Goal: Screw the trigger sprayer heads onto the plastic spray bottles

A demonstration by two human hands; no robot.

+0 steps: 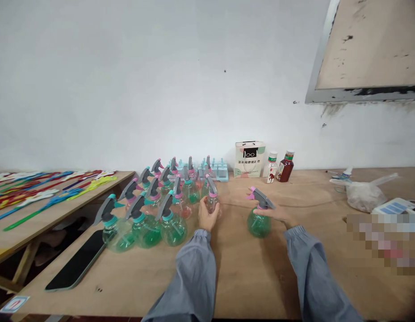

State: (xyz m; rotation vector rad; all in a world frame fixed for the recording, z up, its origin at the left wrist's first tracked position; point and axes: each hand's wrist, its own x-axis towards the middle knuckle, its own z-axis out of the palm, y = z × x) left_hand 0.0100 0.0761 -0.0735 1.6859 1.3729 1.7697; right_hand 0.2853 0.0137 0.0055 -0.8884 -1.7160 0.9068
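My left hand [207,215] is wrapped round a clear pink spray bottle [212,198] with a grey trigger and pink collar, at the right edge of a group of bottles. Further right, my right hand [278,214] grips the neck of a green spray bottle [258,222] with a grey trigger head and pink nozzle; this one stands alone on the wooden table [234,268]. Several green and pink spray bottles [150,214] stand in rows to the left of my left hand. Both sleeves are grey.
A black phone [76,261] lies near the table's left front edge. At the back stand a small paper bag [249,159], a white bottle [270,167] and a brown bottle [285,166]. A plastic bag [364,195] lies at the right. Coloured strips [43,190] cover a side table.
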